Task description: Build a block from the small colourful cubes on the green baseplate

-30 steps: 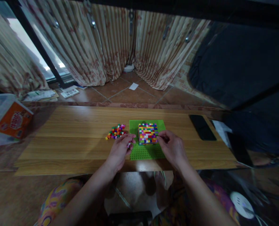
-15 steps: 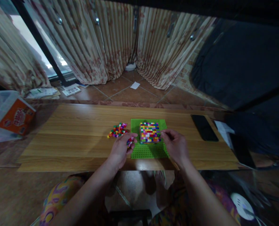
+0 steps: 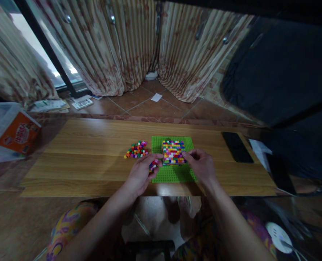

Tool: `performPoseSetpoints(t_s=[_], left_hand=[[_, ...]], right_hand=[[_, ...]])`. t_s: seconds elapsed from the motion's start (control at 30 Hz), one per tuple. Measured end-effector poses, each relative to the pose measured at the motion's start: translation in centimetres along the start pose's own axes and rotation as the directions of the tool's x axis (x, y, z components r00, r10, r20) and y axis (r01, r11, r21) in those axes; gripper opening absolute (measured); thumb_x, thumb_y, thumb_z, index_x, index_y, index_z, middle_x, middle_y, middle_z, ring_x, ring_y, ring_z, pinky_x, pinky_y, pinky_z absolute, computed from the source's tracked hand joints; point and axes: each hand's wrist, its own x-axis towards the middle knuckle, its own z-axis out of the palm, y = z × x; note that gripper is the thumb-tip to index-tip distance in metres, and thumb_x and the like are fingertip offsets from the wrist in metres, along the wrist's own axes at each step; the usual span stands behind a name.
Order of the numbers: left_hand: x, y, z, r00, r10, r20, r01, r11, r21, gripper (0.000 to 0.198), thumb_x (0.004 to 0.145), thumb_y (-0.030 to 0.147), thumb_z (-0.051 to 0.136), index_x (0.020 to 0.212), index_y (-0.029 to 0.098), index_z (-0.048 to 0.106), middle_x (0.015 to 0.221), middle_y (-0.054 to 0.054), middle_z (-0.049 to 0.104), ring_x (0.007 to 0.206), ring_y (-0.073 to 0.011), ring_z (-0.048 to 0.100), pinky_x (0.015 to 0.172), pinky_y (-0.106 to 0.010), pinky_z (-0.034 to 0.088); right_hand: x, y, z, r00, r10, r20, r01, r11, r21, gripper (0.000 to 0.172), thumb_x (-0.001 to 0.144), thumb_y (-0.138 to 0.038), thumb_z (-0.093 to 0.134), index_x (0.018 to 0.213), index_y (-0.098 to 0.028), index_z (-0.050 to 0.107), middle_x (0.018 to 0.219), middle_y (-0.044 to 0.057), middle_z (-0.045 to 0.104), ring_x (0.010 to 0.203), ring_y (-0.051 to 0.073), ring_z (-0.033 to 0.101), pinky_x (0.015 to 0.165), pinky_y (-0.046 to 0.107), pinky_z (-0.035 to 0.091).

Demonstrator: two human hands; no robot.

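A block of multicoloured toy bricks stands on a green studded baseplate. My left hand is curled around several small toy bricks, its index fingertip at the block's left side. At the block's right edge, the thumb and index finger of my right hand are pinched together; what lies between them is too small to make out. Loose toy bricks form a pile on the wood just left of the baseplate, beyond my left hand.
The wooden table carries a black phone on the right. A clear plastic bin with an orange label stands off the left end. Curtains hang behind, and a round white device sits low at right.
My right hand's pinched fingertips have shifted slightly left onto the block's right edge. My left hand has moved a little right, closer to the block, with its bricks.
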Motion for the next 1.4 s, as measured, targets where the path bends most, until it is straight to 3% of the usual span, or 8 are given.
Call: performPoseSetpoints(t_s=[0.17, 0.3, 0.53, 0.67, 0.8, 1.03, 1.23, 1.4], left_hand=[[-0.1, 0.2, 0.0, 0.998, -0.047, 0.040, 0.049, 0.998, -0.051, 0.032, 0.076, 0.043, 0.065, 0.083, 0.012, 0.071, 0.068, -0.003, 0.060, 0.052, -0.0056, 0.044, 0.046, -0.018, 0.025], [-0.2, 0.3, 0.1, 0.995, -0.064, 0.076, 0.069, 0.995, -0.072, 0.028, 0.074, 0.038, 0.065, 0.084, 0.012, 0.073, 0.072, -0.006, 0.064, 0.055, -0.0075, 0.048, 0.047, -0.018, 0.028], [-0.1, -0.1, 0.2, 0.998, 0.013, 0.053, -0.009, 0.997, -0.074, 0.020, 0.067, 0.020, 0.067, 0.085, 0.013, 0.073, 0.073, -0.005, 0.066, 0.059, -0.0076, 0.049, 0.050, -0.018, 0.030], [-0.3, -0.1, 0.5, 0.999, 0.006, 0.051, -0.004, 1.000, -0.027, 0.019, 0.067, 0.024, 0.068, 0.084, 0.016, 0.073, 0.075, -0.004, 0.066, 0.057, -0.0076, 0.048, 0.048, -0.018, 0.029], [-0.6, -0.2, 0.8, 1.000, -0.005, 0.019, 0.005, 1.000, 0.019, 0.016, 0.065, 0.026, 0.072, 0.079, 0.019, 0.072, 0.071, -0.001, 0.062, 0.053, -0.0064, 0.044, 0.048, -0.018, 0.030], [-0.9, -0.1, 0.8, 0.999, -0.023, 0.045, 0.017, 0.992, 0.123, 0.017, 0.063, 0.028, 0.074, 0.077, 0.018, 0.074, 0.076, -0.003, 0.064, 0.060, -0.0084, 0.049, 0.054, -0.019, 0.036], [-0.9, -0.1, 0.7, 0.998, -0.067, 0.023, 0.064, 0.994, 0.093, 0.012, 0.062, 0.025, 0.074, 0.073, 0.021, 0.074, 0.075, -0.002, 0.064, 0.064, -0.0097, 0.052, 0.058, -0.020, 0.041], [-0.9, 0.3, 0.6, 0.997, -0.073, 0.006, 0.071, 0.987, 0.147, 0.015, 0.066, 0.025, 0.070, 0.080, 0.022, 0.073, 0.075, -0.004, 0.069, 0.063, -0.0116, 0.052, 0.053, -0.019, 0.037]], right_hand=[[0.1, 0.0, 0.0, 0.999, 0.035, 0.011, -0.036, 0.996, 0.082, 0.036, 0.063, -0.051, 0.074, 0.064, -0.017, 0.061, 0.054, -0.003, 0.055, 0.049, 0.010, 0.047, 0.049, 0.024, 0.035], [0.2, 0.4, 0.0, 1.000, -0.012, 0.021, 0.011, 0.999, 0.040, 0.032, 0.066, -0.047, 0.073, 0.065, -0.017, 0.061, 0.057, -0.001, 0.059, 0.053, 0.011, 0.050, 0.052, 0.025, 0.038], [-1.3, -0.9, 0.2, 0.963, -0.262, -0.069, 0.252, 0.959, -0.130, 0.020, 0.079, -0.039, 0.063, 0.070, -0.022, 0.064, 0.070, 0.001, 0.062, 0.062, 0.015, 0.056, 0.060, 0.029, 0.045], [-3.4, -2.9, 0.7, 0.864, -0.483, 0.141, 0.498, 0.861, -0.105, 0.013, 0.086, -0.033, 0.059, 0.083, -0.025, 0.068, 0.085, 0.002, 0.065, 0.079, 0.016, 0.061, 0.072, 0.030, 0.050], [-4.3, -3.5, 1.7, 0.802, -0.518, 0.299, 0.564, 0.820, -0.092, 0.014, 0.087, -0.027, 0.060, 0.098, -0.026, 0.068, 0.099, 0.005, 0.064, 0.094, 0.017, 0.062, 0.082, 0.032, 0.050], [-4.4, -3.0, 2.2, 0.800, -0.485, 0.353, 0.545, 0.833, -0.092, 0.010, 0.087, -0.022, 0.058, 0.089, -0.024, 0.067, 0.093, 0.003, 0.064, 0.090, 0.017, 0.060, 0.080, 0.032, 0.049], [-4.8, -3.4, 2.1, 0.803, -0.494, 0.335, 0.543, 0.837, -0.067, 0.010, 0.086, -0.018, 0.057, 0.085, -0.024, 0.066, 0.090, 0.002, 0.067, 0.086, 0.017, 0.062, 0.080, 0.032, 0.048], [-3.5, -2.9, 0.7, 0.922, -0.355, 0.155, 0.362, 0.932, -0.018, 0.010, 0.082, -0.029, 0.060, 0.078, -0.021, 0.066, 0.076, 0.001, 0.068, 0.070, 0.015, 0.062, 0.068, 0.028, 0.049]])
